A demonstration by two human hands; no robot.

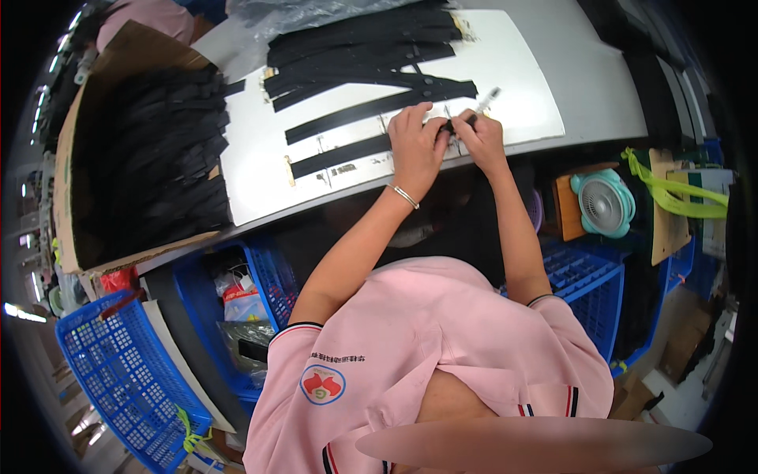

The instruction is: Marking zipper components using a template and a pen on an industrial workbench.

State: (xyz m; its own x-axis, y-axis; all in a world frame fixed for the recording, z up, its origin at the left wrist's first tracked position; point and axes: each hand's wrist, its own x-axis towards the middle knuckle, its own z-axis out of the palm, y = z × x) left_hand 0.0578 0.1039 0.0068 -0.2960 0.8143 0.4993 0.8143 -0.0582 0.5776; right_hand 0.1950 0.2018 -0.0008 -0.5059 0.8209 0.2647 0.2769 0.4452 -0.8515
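My right hand [483,144] is closed around a pen [487,100] with a clear barrel and a dark tip end. Close beside it, my left hand [415,148] presses fingers and thumb on the right end of a black fabric strip [343,157], which lies on a white board [260,186]. A small dark bit shows between the two hands; whether it is strip end or pen part, I cannot tell. Another black strip [347,121] lies just beyond, nearly parallel. Dark marks and lines are drawn on the board near the strip.
A pile of black strips [363,47] covers the board's far part. An open cardboard box [146,249] full of black strips stands at the left. Blue plastic baskets [130,379] sit below the table edge. To the right is a small teal fan [606,202].
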